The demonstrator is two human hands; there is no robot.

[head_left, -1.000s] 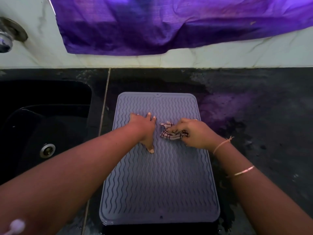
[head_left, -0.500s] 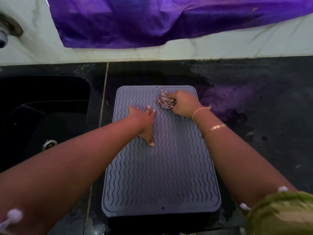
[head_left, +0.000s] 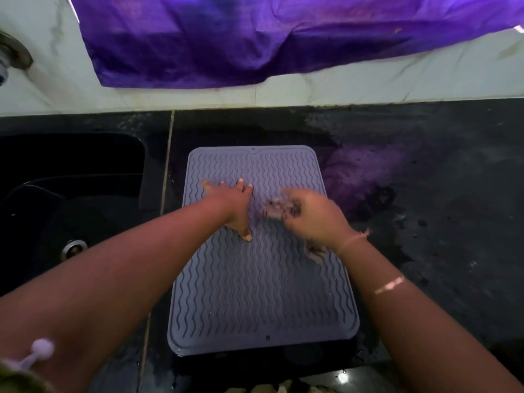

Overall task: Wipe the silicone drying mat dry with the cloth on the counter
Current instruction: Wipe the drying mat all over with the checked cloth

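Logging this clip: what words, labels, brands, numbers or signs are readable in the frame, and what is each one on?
None can be read.
The silicone drying mat shows only wavy ridges and no visible brand mark.
The cloth, gripped in the right hand, is too blurred to show any print.
The purple fabric on the wall and the black counter carry no lettering.
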